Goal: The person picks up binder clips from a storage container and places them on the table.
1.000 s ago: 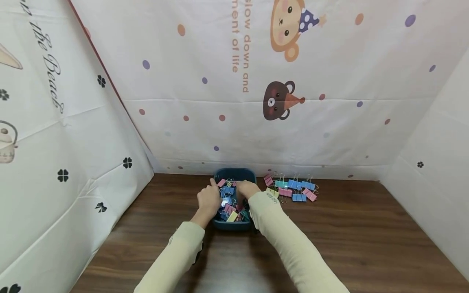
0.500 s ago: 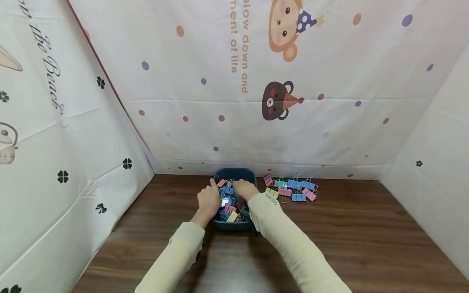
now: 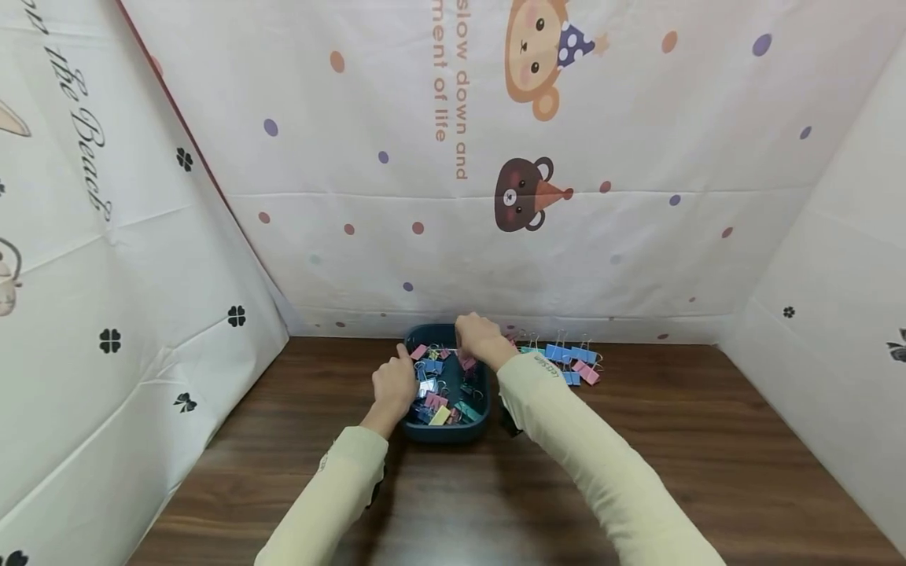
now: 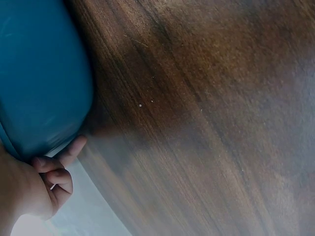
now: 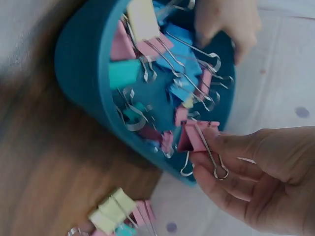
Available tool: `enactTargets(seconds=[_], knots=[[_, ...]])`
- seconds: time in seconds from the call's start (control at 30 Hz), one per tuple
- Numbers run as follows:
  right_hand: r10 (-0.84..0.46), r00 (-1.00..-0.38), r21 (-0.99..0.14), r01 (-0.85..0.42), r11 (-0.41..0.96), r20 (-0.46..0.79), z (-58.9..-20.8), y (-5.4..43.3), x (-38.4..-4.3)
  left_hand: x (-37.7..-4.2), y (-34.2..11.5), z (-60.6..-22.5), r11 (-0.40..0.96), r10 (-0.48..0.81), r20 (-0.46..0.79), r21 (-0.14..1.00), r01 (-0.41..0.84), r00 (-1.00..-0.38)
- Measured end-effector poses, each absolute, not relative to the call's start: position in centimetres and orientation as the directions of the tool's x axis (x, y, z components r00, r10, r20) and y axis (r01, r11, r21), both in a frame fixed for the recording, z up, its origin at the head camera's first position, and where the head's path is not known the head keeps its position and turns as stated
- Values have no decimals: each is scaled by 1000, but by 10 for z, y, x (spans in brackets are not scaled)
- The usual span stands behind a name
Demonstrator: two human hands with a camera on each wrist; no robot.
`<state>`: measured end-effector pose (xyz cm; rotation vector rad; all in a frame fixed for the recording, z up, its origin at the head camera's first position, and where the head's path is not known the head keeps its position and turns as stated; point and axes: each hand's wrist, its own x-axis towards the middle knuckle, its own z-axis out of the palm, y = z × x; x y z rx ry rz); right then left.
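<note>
A pink binder clip [image 5: 198, 136] is pinched between the thumb and fingers of my right hand [image 5: 266, 172], above the far right part of a dark teal bin [image 3: 447, 435]. My left hand [image 3: 395, 385] grips the bin's left side; in the right wrist view its thumb reaches inside the rim. The left wrist view shows the left fingers [image 4: 61, 179] bent against the bin's outer wall [image 4: 44, 73]. Inside the bin lie several binder clips, among them a yellow one [image 5: 143, 19], a green one [image 5: 124, 73] and blue ones [image 5: 179, 59].
Right of the bin, a group of binder clips lies on the wooden table [image 3: 637, 440], including a blue one [image 3: 557, 354] and a pink one [image 3: 586, 373]. My right forearm partly covers this group. A patterned white cloth [image 3: 354, 267] hangs behind the table.
My right hand has risen out of the bin and shifted toward its far right rim with the pink binder clip. The left hand keeps its hold. The head view has turned slightly right.
</note>
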<state>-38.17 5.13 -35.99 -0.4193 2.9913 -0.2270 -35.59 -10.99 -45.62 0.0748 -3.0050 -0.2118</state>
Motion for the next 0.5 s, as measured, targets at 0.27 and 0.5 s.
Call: enactTargets(seconds=[0.27, 0.5], knots=[[-299, -953, -100, -293, 951, -52, -334, 101, -380, -356, -109, -456, 988, -59, 116, 152, -41, -992], [-354, -916, -92, -342, 935, -188, -334, 140, -367, -355, -109, -455, 984, -64, 117, 171, -43, -991]])
